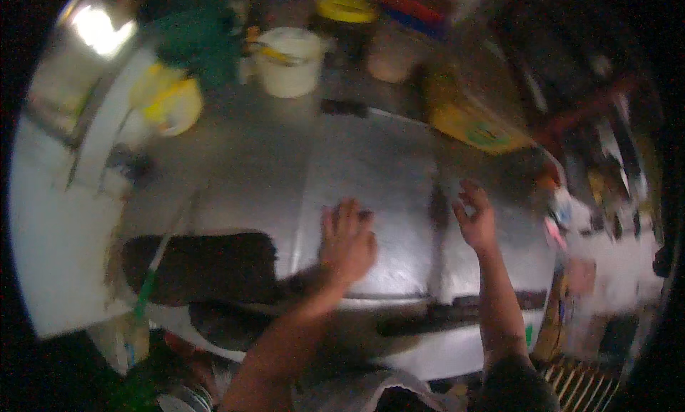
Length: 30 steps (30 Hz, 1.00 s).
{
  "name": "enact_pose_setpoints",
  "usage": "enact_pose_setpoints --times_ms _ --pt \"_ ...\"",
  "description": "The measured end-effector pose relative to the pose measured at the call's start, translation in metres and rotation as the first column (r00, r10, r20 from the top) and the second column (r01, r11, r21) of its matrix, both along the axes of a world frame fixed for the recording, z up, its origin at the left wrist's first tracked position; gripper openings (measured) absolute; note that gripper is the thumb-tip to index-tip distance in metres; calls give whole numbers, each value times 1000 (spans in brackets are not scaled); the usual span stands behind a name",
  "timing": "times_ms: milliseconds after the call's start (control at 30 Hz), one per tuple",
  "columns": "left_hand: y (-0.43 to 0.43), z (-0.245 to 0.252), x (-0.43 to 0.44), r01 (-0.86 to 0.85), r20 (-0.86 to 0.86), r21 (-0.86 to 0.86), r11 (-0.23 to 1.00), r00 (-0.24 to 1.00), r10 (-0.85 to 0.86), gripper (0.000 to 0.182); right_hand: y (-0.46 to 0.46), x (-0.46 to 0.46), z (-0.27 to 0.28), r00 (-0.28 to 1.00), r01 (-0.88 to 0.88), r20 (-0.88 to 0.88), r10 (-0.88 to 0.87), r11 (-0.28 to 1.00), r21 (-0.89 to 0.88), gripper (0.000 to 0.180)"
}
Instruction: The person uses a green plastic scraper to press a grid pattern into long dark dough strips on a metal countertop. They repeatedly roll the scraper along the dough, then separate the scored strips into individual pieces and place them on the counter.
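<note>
My left hand (pixel 349 241) is over a shiny metal sheet or panel (pixel 396 241) set in the dark worktop, its fingers stretched away from me. A small dark spot shows by its fingertips, too blurred to name. To the right, beyond a dark strip, my right hand (pixel 475 214) is raised over the metal surface with its fingers loosely curled apart and nothing seen in it. A dark flat piece (pixel 203 267) lies left of my left wrist, and a long thin tool with a green handle (pixel 144 294) lies across its left part.
A white bucket (pixel 289 64) with something yellow on it stands at the back, near a yellow lid or ring (pixel 347 9). A yellow bag (pixel 481 128) lies back right. At the left are a yellow-and-white container (pixel 174 107) and a white surface (pixel 64 224). A wire rack (pixel 583 382) shows lower right.
</note>
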<state>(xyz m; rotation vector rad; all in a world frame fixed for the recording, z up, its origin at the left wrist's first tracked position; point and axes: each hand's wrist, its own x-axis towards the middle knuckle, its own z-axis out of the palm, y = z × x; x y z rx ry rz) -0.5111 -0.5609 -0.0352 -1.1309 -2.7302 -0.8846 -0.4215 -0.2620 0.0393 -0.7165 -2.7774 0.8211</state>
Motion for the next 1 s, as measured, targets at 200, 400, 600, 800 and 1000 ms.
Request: enact_pose_setpoints --times_ms 200,400,600,800,1000 --pt "-14 -3 13 -7 45 -188 982 999 15 51 17 339 48 832 518 43 -553 803 296 69" --pt "-27 -19 4 30 -133 -118 993 990 -46 53 16 553 77 517 805 254 -818 565 182 79" --pt "-22 -3 25 -171 161 33 985 973 164 57 110 632 12 608 779 149 -780 622 80 107" --pt "62 13 234 -221 280 172 960 945 167 59 188 624 -9 794 564 188 -578 816 127 94" --pt "188 58 409 125 270 121 985 951 -154 65 177 637 -5 751 646 273 -601 755 -116 70"
